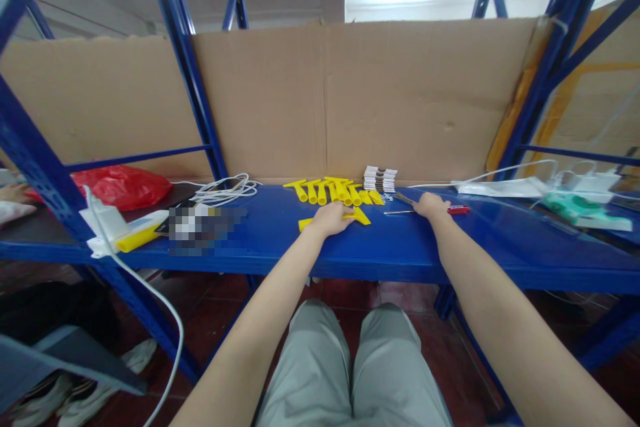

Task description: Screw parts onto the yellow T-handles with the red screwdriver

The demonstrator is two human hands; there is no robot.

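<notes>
My left hand [330, 219] is closed round a yellow T-shaped plastic handle [361, 216], low over the blue shelf. Its tube end sticks out to the left and its flared end to the right. At the right, my right hand [431, 204] has its fingers closed at the end of a slim grey metal tool [404, 198], whose exact kind I cannot make out. Beneath that hand lies a screwdriver with a red handle [459, 210], its shaft pointing left. Behind my left hand is a row of similar yellow handles [321, 193], with small yellow pieces [371, 197] beside them.
A stack of white packets [380, 179] stands against the cardboard wall [400, 93]. Coiled white cable [227, 190], a red bag [120, 185] and a yellow roll [137, 238] lie left. White strips, cables and a green packet [583, 208] lie right. Blue posts [195, 80] frame the shelf [270, 240].
</notes>
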